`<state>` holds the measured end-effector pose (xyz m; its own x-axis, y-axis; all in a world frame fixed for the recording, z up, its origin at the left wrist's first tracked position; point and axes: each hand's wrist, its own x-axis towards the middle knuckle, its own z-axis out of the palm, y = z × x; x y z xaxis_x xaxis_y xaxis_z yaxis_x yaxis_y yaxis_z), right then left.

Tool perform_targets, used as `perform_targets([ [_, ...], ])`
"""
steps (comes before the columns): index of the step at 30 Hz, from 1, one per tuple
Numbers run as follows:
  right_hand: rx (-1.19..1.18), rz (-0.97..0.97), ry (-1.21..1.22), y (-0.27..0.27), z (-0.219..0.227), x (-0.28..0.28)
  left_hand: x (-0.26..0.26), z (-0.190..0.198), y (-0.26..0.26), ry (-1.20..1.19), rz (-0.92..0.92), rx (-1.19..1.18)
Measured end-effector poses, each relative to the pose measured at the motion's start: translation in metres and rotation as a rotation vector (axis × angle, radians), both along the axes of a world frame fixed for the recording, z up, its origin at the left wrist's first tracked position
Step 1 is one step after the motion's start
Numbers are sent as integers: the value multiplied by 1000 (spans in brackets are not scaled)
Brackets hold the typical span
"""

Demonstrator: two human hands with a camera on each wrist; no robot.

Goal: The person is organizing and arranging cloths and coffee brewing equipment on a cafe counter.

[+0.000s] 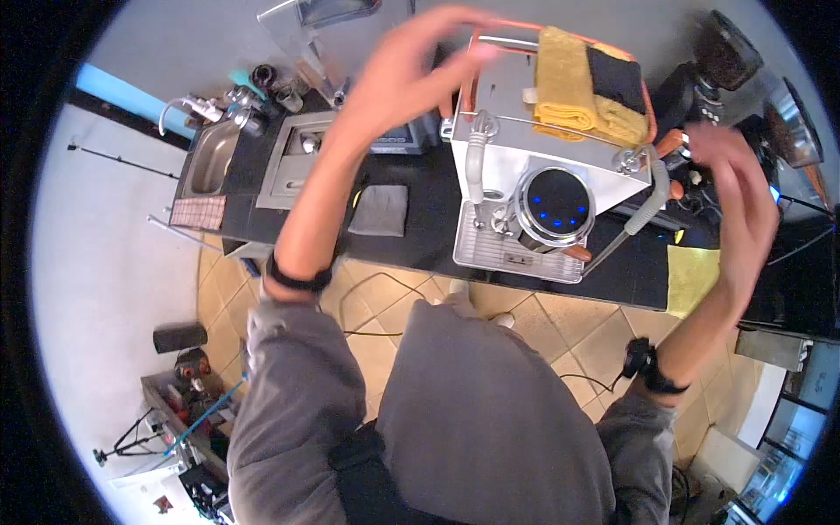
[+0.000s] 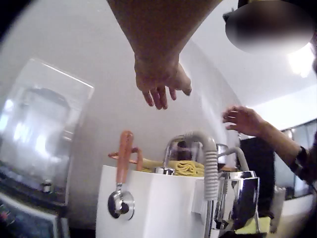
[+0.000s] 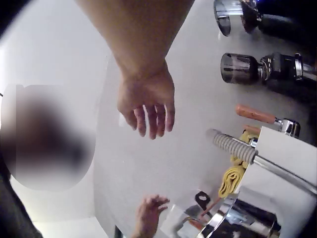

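Note:
Both hands are raised over a white espresso machine (image 1: pixel 507 92), holding nothing. My left hand (image 1: pixel 407 83), blurred in the head view, reaches over the machine's left side with its fingers extended. In the left wrist view, that hand (image 2: pixel 161 82) hangs above a wooden-handled lever (image 2: pixel 125 158). My right hand (image 1: pixel 744 197) is off the machine's right side, near another wooden handle (image 1: pixel 672 143). Its fingers look relaxed in the right wrist view (image 3: pixel 148 101). A folded yellow towel (image 1: pixel 560 79) and a dark cloth (image 1: pixel 617 83) lie on top of the machine.
Grey-sleeved steam wands (image 1: pixel 475 162) flank a round chrome head with blue lights (image 1: pixel 556 206), above the drip tray (image 1: pixel 507 258). A grey cloth (image 1: pixel 381 210) and a sink (image 1: pixel 213 157) lie left. Coffee grinders (image 1: pixel 726 52) and a yellow cloth (image 1: pixel 691 276) are right.

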<state>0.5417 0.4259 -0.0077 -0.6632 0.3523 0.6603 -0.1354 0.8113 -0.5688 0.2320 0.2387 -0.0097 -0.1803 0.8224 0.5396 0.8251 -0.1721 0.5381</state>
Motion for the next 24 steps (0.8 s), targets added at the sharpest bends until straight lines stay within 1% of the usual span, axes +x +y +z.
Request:
perform_targets([
  [1, -87, 25, 27, -16, -4, 20, -9, -21, -26, -68, 143, 167],
  [2, -264, 385, 50, -25, -11, 26, -16, -45, -52, -130, 286, 340],
  [3, -438, 745, 75, -35, -20, 28, -16, -63, -76, -258, 377, 380],
  [5, -575, 1000, -74, -76, -33, 19, -33, -130, -127, -283, 640, 241],
  [7, -714, 1304, -310, -108, -58, -18, -45, -208, -168, -556, 663, 44],
  [9, -727, 1334, -514, -145, -111, -52, -54, -286, -201, -480, 734, -167],
  [11, -701, 1122, -690, -175, -156, -87, -65, -340, -220, -326, 740, -291],
  [12, -730, 1021, -711, -190, -180, -105, -69, -356, -224, -332, 743, -290],
  [13, -753, 918, -732, -203, -206, -121, -73, -370, -224, -226, 800, -397],
  [14, -769, 840, -690, -215, -235, -137, -76, -378, -222, -119, 854, -502],
  [15, -783, 761, -645, -225, -263, -152, -78, -381, -220, -127, 853, -497],
  [16, -778, 754, -649, -233, -291, -166, -80, -385, -215, -170, 929, -538],
  [17, -796, 612, -637, -240, -316, -181, -84, -388, -210, -213, 999, -582],
  [18, -815, 468, -622, -245, -328, -195, -91, -394, -209, -191, 1000, -588],
  [19, -894, 340, -726, -244, -328, -212, -98, -397, -207, -196, 985, -587],
  [21, -631, 57, -614, -252, -367, -239, -105, -400, -206, -237, 970, -564],
  [22, -628, 45, -628, -254, -377, -250, -105, -387, -202, -331, 952, -676],
  [24, -798, -187, -642, -258, -388, -270, -108, -389, -205, -338, 911, -638],
])
